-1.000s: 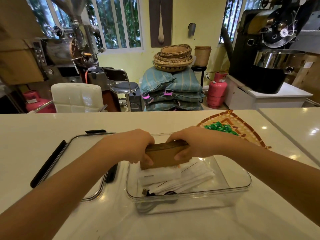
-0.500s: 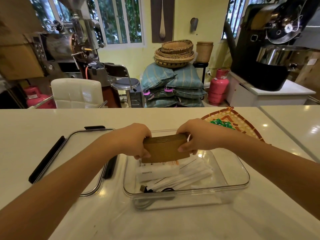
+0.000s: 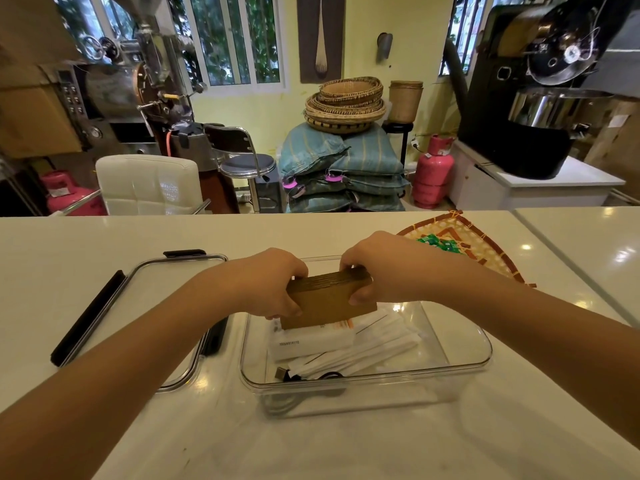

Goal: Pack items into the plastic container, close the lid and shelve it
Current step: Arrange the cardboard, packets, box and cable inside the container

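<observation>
A clear plastic container [image 3: 460,367] stands open on the white counter in front of me. Inside lie white paper-wrapped packets [image 3: 349,351] and a black cable [image 3: 294,375]. Over its far left part I hold a stack of brown paper sleeves [image 3: 329,299] on edge. My left hand [image 3: 266,285] grips the stack's left end and my right hand [image 3: 384,268] grips its right end. The stack's lower edge rests at the white packets. The container's clear lid [image 3: 156,289] with black latches lies flat to the left.
A woven tray [image 3: 485,247] with small green items [image 3: 440,242] sits behind my right wrist. The counter's far edge runs across the middle of the view. Beyond it are a white chair, a stool, stacked sacks, pink gas cylinders and roasting machines.
Both hands have kept hold of the brown stack, which stays over the far left of the container; the stack has tipped a little, its top edge now showing.
</observation>
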